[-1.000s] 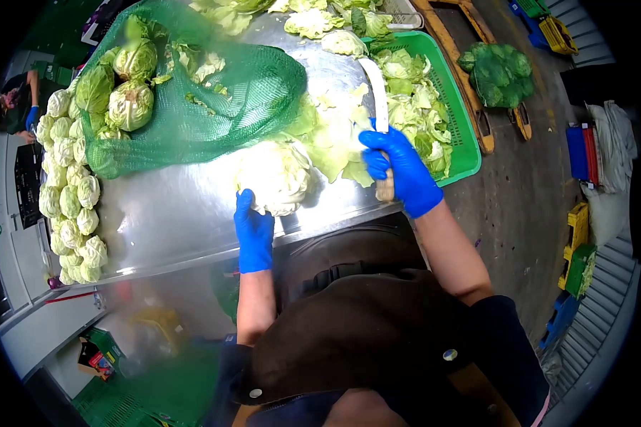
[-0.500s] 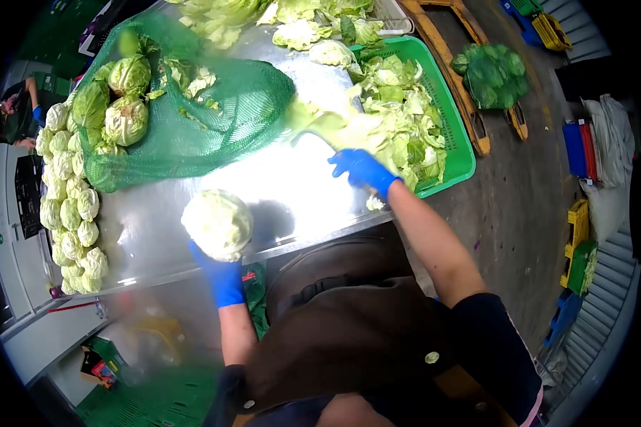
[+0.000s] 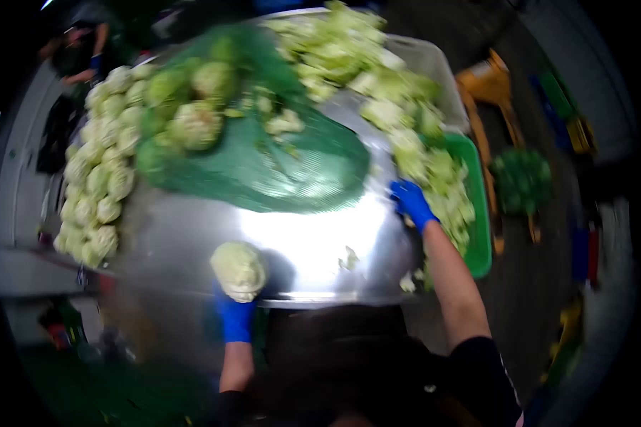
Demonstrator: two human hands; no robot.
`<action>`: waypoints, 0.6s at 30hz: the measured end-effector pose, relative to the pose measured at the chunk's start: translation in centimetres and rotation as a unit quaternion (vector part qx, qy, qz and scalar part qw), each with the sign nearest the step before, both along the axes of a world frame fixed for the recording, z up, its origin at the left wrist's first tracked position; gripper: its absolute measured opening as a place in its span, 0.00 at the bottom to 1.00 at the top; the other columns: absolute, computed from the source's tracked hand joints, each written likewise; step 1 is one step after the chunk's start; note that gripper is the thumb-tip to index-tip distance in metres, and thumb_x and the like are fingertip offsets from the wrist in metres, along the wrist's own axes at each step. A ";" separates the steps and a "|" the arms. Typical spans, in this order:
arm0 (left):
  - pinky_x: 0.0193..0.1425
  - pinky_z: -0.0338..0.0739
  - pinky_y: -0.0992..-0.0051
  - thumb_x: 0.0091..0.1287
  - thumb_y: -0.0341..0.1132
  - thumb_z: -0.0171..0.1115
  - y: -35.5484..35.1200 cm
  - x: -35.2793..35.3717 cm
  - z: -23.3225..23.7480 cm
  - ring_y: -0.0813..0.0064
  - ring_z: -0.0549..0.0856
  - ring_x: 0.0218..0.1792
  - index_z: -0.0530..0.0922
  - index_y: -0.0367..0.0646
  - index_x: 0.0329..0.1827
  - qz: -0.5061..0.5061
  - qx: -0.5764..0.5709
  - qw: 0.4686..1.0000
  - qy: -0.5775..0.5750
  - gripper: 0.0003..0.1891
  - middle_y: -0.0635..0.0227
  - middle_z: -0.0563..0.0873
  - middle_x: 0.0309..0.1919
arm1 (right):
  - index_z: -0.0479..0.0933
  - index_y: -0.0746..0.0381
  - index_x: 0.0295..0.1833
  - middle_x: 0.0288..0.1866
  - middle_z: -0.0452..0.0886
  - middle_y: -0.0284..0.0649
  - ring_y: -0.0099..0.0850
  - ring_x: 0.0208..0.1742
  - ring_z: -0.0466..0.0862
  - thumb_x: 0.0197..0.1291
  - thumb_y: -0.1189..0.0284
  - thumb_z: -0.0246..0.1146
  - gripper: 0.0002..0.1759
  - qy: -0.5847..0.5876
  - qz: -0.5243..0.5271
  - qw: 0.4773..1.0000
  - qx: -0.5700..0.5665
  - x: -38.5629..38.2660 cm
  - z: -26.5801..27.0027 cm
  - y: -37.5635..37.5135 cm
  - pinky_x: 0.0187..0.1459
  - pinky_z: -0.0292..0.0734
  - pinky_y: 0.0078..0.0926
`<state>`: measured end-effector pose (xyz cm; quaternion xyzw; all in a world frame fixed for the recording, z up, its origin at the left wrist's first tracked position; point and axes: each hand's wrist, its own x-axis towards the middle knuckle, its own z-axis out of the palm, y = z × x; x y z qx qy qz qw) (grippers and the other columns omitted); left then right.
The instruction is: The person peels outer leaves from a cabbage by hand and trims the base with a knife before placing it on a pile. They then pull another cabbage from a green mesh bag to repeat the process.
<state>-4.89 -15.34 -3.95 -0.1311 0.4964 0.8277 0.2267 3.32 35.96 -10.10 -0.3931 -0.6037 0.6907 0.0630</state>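
My left hand (image 3: 236, 313), in a blue glove, holds a trimmed pale cabbage (image 3: 239, 270) from below at the table's front edge. The palm and most of its fingers are hidden under the head. My right hand (image 3: 412, 202), also blue-gloved, is beside the heap of loose cabbage leaves (image 3: 445, 203) at the green crate (image 3: 483, 235). Its fingers look stretched out and somewhat blurred, with nothing visible in them. A small leaf scrap (image 3: 348, 259) lies on the metal table (image 3: 185, 235) between my hands.
A green net bag (image 3: 285, 171) with several untrimmed cabbages (image 3: 196, 126) lies across the table. Trimmed cabbages (image 3: 100, 178) are piled along the left edge. Behind the green crate stands a pale crate (image 3: 434, 78). A yellow pallet jack (image 3: 488, 92) and another person (image 3: 78, 57) are farther off.
The view has shifted, so the table shows lower and farther right. The leaf that was blurred in mid-air near my right hand is no longer there. My left hand keeps its hold on the cabbage.
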 end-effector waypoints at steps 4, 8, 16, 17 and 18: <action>0.76 0.60 0.50 0.74 0.57 0.44 0.0 -3.6 4.6 0.53 0.67 0.72 0.61 0.48 0.77 0.091 0.148 0.983 -0.067 0.33 0.58 0.65 0.74 | 0.81 0.50 0.40 0.29 0.79 0.29 0.25 0.30 0.77 0.60 0.57 0.65 0.10 0.055 -0.140 0.988 -0.048 1.2 -6.9 9.3 0.29 0.71 0.32; 0.75 0.62 0.50 0.75 0.56 0.44 -2.9 -8.3 5.9 0.54 0.68 0.72 0.62 0.47 0.76 0.159 0.166 0.972 -0.046 0.32 0.58 0.66 0.74 | 0.80 0.50 0.57 0.27 0.77 0.29 0.19 0.19 0.67 0.66 0.61 0.62 0.16 0.031 -0.240 0.970 0.006 4.2 -0.1 5.2 0.20 0.60 0.19; 0.69 0.71 0.51 0.65 0.43 0.67 -13.5 -26.1 5.5 0.54 0.72 0.68 0.66 0.46 0.72 0.171 -0.162 0.931 0.278 0.33 0.58 0.70 0.71 | 0.80 0.56 0.51 0.21 0.74 0.27 0.18 0.13 0.64 0.65 0.60 0.63 0.15 -0.031 -0.229 0.958 -0.172 4.3 4.0 -10.7 0.14 0.55 0.18; 0.68 0.70 0.49 0.65 0.47 0.64 -14.9 -28.5 6.0 0.54 0.72 0.68 0.66 0.48 0.72 0.204 -0.150 0.930 0.267 0.33 0.59 0.70 0.70 | 0.80 0.56 0.51 0.22 0.74 0.27 0.18 0.12 0.64 0.65 0.60 0.63 0.15 -0.029 -0.232 0.956 -0.180 4.1 3.5 -11.2 0.13 0.55 0.19; 0.67 0.69 0.47 0.65 0.51 0.62 -16.3 -31.0 6.4 0.54 0.71 0.67 0.67 0.51 0.71 0.236 -0.137 0.927 0.256 0.33 0.60 0.70 0.70 | 0.80 0.57 0.51 0.22 0.75 0.27 0.18 0.12 0.64 0.65 0.60 0.63 0.15 -0.027 -0.234 0.954 -0.187 3.8 2.7 -11.6 0.13 0.55 0.19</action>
